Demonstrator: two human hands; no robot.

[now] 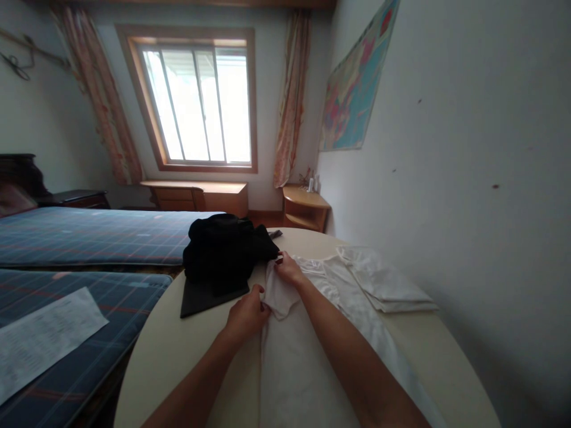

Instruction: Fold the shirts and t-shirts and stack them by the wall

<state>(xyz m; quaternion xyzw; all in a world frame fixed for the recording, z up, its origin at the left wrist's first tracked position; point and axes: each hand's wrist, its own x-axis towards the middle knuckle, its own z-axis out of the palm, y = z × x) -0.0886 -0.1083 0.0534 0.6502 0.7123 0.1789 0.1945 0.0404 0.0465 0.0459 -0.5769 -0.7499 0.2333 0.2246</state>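
Seen from head height, a person's two bare hands work at a round, cream-coloured bench (178, 362). A white garment (294, 351) lies spread on it, running from the near edge of the bench to beyond its middle. The left hand (247, 313), over the middle of the bench, has its grip nearly closed, thumb and fingers pinching the garment's left edge. The right hand (288, 269), farther across the bench, also has its grip drawn in, thumb and fingertips holding a gathered upper corner of the same garment; a fold of fabric hangs between the hands.

On the left part of the bench sits a heap of black cloth (223, 246), on top of a flat dark item (203, 300). On the right part lies folded white fabric (388, 282); whether it joins the garment is unclear. Left of the bench are blue plaid mattresses (107, 238), the nearer bearing a printed sheet (49, 339). Beyond the bench is a bright window (200, 107).
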